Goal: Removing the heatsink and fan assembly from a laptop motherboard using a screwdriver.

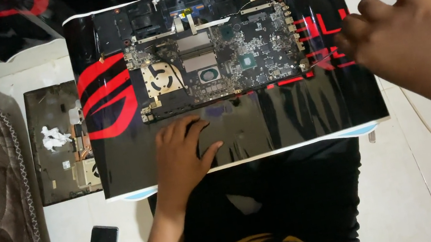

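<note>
Carefully handling a bare laptop board

Now the left hand (183, 152) is resting flat, fingers spread and holding nothing, on the glossy black-and-red mat (296, 113), just below the opened black laptop chassis with its green-grey circuit board (217, 59). The right hand (411, 35) is hovering at the board's right edge, fingers pinched together around something thin; what it is, I cannot tell. The board is probably light, stiff and fragile, so it is better taken by its edges, not by the chips. A detached dark bottom cover (59, 144) is lying to the left.
</note>
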